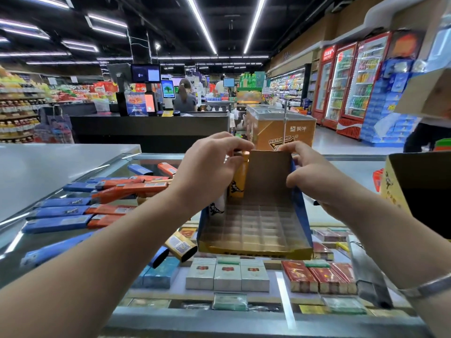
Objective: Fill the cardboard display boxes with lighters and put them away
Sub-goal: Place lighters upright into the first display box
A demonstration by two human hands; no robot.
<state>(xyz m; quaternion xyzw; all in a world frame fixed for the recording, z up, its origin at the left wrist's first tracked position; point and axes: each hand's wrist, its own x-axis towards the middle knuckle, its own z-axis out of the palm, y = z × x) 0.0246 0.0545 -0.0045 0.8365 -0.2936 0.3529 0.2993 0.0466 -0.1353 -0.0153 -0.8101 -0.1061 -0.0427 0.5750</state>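
Your hands grip the back of a display box on the glass counter.

Your left hand (207,162) curls its fingers round a yellow lighter (238,178) at the box's rear left corner; your right hand (310,172) pinches the upright cardboard back panel at its right top edge. The display box (253,230) sits at centre, its gridded tray running from the raised back at 12 o'clock to the low yellow front lip at 6 o'clock; its print is too small to read. At 9 o'clock loose blue and orange lighters (80,211) lie flat on the glass counter (341,164). Cigarette packs (227,274) show beneath the glass at 6 o'clock. A brown carton (419,181) stands at 3 o'clock.
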